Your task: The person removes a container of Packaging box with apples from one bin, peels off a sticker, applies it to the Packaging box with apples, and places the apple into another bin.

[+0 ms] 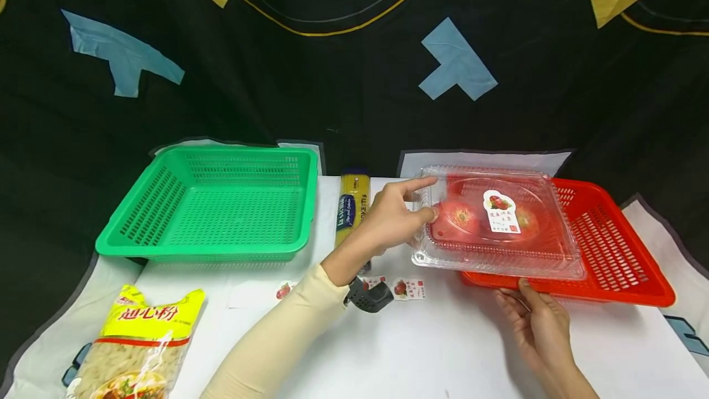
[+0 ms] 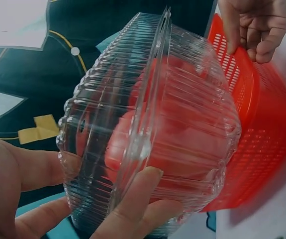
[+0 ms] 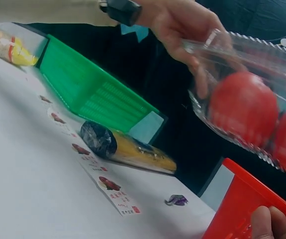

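Note:
My left hand [image 1: 400, 211] grips the left end of a clear plastic clamshell box [image 1: 501, 257], its thumb and fingers spread around the edge. Inside the box are round red fruits [image 3: 243, 109], and a white sticker [image 1: 501, 211] is on the lid. The box is held above the left part of a red plastic basket [image 1: 620, 251], overlapping it in the head view. With thumb and fingers, my right hand [image 1: 540, 328] pinches the near rim of that basket. In the left wrist view the box is seen from its end, closed.
A green basket [image 1: 232, 217] stands at the back left. Between the baskets lies a yellow spaghetti pack [image 1: 354, 199]. Printed fruit stickers [image 1: 408, 289] lie on the white table [image 1: 421, 350], partly behind the left forearm. A yellow-topped food bag [image 1: 144, 343] is at the front left. A dark cloth hangs behind.

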The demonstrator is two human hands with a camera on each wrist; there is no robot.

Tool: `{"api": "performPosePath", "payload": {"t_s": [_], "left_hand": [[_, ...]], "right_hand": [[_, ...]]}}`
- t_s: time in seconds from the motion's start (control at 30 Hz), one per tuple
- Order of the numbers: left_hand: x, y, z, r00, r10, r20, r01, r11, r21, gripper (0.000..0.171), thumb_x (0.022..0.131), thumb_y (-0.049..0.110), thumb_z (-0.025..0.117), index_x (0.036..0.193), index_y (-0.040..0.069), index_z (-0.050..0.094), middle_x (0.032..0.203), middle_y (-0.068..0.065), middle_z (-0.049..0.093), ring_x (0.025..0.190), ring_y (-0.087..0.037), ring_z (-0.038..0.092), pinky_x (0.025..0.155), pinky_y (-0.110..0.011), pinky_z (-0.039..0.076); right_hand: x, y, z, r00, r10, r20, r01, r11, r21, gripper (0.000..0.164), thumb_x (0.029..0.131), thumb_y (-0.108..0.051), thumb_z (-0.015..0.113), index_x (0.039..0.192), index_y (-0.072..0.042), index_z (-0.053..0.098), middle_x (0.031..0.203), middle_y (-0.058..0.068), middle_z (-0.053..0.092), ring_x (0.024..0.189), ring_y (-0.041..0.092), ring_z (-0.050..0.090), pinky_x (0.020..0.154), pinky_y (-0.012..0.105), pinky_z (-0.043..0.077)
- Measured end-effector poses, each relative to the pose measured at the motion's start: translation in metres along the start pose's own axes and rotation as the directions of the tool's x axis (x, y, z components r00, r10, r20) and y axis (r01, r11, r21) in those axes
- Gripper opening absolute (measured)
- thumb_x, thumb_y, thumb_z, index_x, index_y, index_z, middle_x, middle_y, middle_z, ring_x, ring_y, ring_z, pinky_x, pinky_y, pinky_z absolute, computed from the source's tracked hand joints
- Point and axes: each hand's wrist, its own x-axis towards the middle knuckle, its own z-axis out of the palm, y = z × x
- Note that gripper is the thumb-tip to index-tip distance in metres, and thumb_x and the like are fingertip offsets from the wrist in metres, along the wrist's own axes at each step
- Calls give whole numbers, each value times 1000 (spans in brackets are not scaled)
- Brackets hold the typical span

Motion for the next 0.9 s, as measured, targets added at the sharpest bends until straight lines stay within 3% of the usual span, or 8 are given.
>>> {"api": "performPosePath", "payload": {"t_s": [0.17, 0.3, 0.4, 0.53, 0.77, 0.9], "left_hand": [[15, 3, 16, 1000, -14, 10, 14, 1000, -17, 56, 90, 7, 69, 140, 27, 57, 132, -16, 52, 41, -19, 47, 45, -35, 54], [23, 6, 29, 1000, -9, 13, 9, 1000, -25, 56, 88, 5, 69, 139, 27, 59, 133, -17, 52, 42, -18, 50, 48, -40, 55], [29, 6, 39, 1000, -4, 7, 4, 1000, -4, 56, 87, 4, 69, 137, 26, 60, 122, -14, 60, 41, -17, 51, 50, -41, 56], [37, 4, 52, 1000, 7, 4, -7, 999, 43, 55, 86, 5, 71, 136, 25, 61, 88, -11, 66, 40, -16, 52, 45, -34, 53], [47, 3, 69, 1000, 27, 0, -27, 996, 90, 55, 85, 8, 72, 136, 24, 61, 93, -4, 67, 47, -12, 51, 44, -25, 48], [50, 3, 78, 1000, 17, 11, -18, 992, 126, 54, 87, 10, 72, 137, 24, 60, 75, -4, 63, 44, -11, 48, 43, -22, 46]], "right_hand": [[0, 1, 1, 1000, -16, 17, 16, 1000, 12, 23, 102, -3, 50, 89, 9, 64, 85, 21, 70, 81, 29, 72, 83, 35, 54], [-1, 1, 1, 1000, -12, 4, 12, 1000, 3, 23, 102, -3, 50, 89, 8, 66, 85, 20, 70, 80, 29, 72, 82, 35, 54], [0, 1, 2, 1000, -3, -14, 3, 1000, 2, 23, 102, -3, 51, 89, 8, 66, 85, 20, 70, 80, 28, 72, 82, 34, 54], [0, 0, 2, 1000, 2, -27, -2, 1000, 6, 24, 101, -4, 51, 88, 8, 67, 84, 20, 70, 78, 28, 72, 81, 34, 55], [0, 0, 2, 999, 11, -36, -11, 1000, -9, 26, 102, -5, 51, 87, 8, 68, 84, 19, 70, 78, 28, 72, 81, 34, 55], [0, 0, 2, 999, 15, -49, -16, 1000, -21, 25, 102, -6, 52, 89, 7, 69, 84, 19, 71, 79, 28, 72, 81, 34, 55]]}}
